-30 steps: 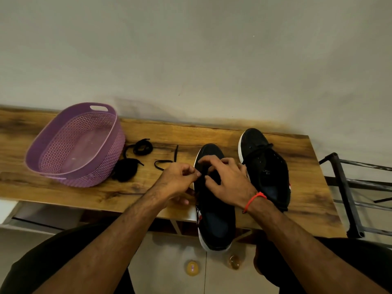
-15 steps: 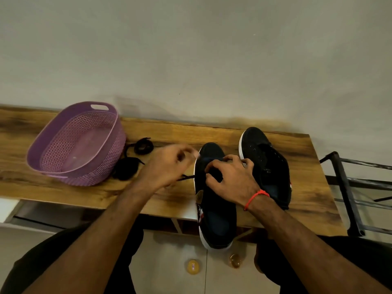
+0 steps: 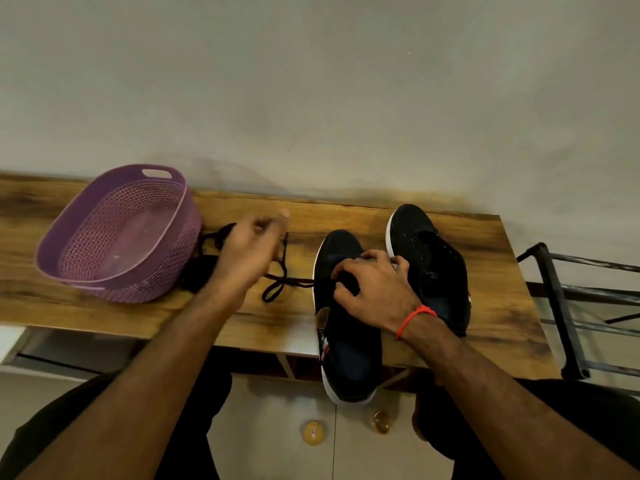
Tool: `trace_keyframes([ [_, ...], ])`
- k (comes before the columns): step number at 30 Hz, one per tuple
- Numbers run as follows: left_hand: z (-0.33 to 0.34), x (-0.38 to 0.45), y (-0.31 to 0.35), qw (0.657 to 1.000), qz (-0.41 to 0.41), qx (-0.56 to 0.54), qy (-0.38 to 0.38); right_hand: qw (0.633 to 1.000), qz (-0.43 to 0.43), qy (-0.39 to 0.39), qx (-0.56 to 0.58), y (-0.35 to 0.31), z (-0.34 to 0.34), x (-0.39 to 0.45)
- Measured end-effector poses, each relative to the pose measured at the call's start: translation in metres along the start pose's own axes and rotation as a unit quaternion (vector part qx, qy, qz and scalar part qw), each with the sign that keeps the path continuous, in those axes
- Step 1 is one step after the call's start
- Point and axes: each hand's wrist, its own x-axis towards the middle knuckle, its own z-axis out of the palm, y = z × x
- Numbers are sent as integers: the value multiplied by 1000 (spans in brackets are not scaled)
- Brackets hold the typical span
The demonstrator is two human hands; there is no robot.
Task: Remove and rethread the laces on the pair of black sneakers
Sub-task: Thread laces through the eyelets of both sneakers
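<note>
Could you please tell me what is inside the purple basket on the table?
The purple basket appears to hold nothing: its pale bottom and perforated walls show. The black bundle lies outside, beside it; the near wall hides a strip of floor.

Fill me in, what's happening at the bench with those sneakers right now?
A person is working a black lace at the near sneaker, which overhangs the wooden bench's front edge. The left hand, blurred, is out to the left beside the purple basket, apparently pinching the lace, which runs from the shoe's side and loops on the bench. The right hand grips the shoe over its eyelets. The far sneaker stands alongside, with no lace visible. A dark bundle, possibly another lace, lies by the basket.
</note>
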Motion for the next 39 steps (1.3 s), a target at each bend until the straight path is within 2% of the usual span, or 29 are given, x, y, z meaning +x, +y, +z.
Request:
trace_keyframes([
  [1,10,-3,-7,979,73,189,-23,1000,0,1,-3,0,0,0],
  [2,20,-6,-13,932,125,337,-51,1000,0,3,-5,0,0,0],
  [3,28,-7,-18,897,142,410,-85,1000,-1,3,-7,0,0,0],
  [4,34,-7,-24,885,131,429,-123,1000,-2,3,-8,1,0,0],
  [6,39,-4,-34,882,100,430,-163,1000,-4,2,-9,1,0,-1],
  [7,37,-2,-34,885,99,427,-157,1000,-3,2,-10,2,0,-1],
  [11,2,8,-11,923,74,378,-11,1000,-3,3,-17,2,-1,-2],
  [13,-21,16,-12,922,41,385,28,1000,-1,2,-14,2,-1,-1],
  [16,-31,21,-22,894,-41,446,-20,1000,-1,1,-7,1,0,-1],
  [18,-31,21,-25,889,-64,452,-37,1000,-1,-2,-5,0,-1,-1],
  [22,-22,20,-24,870,-51,477,-115,1000,0,-1,-1,1,-2,-2],
  [24,-14,15,-24,886,-64,432,-155,1000,-4,-3,6,1,-1,-2],
  [26,-4,12,-24,891,-53,431,-134,1000,-7,-5,11,1,-1,-1],
  [29,12,10,-25,856,21,516,-38,1000,-15,2,12,1,-1,-1],
  [31,22,10,-29,864,40,502,-1,1000,-18,3,11,2,-1,-1],
  [34,34,16,-44,877,19,480,17,1000,-19,-4,13,1,-1,-2],
  [37,40,26,-62,878,-18,478,2,1000,-21,-7,17,-1,-2,-3],
  [39,39,31,-65,883,-9,469,3,1000,-22,-10,20,0,-2,-2],
])
